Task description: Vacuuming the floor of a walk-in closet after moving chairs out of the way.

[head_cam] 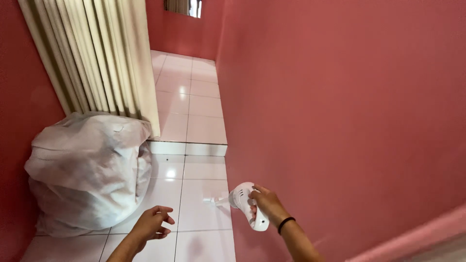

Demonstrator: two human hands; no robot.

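My right hand (266, 205) grips the handle of a white handheld cleaning appliance (245, 203), whose thin white stick runs down to the tiled floor (204, 208) close to the pink wall. A black band circles that wrist. My left hand (153, 223) hangs free over the tiles at lower centre, fingers loosely curled and apart, holding nothing. It is nearest the large white bag.
A large bulging white plastic bag (87, 170) sits on the floor at left, against the pink wall. Cream curtains (102, 58) hang above it. A low tiled step (187, 148) leads up into a narrow corridor. The pink wall (340, 121) fills the right side.
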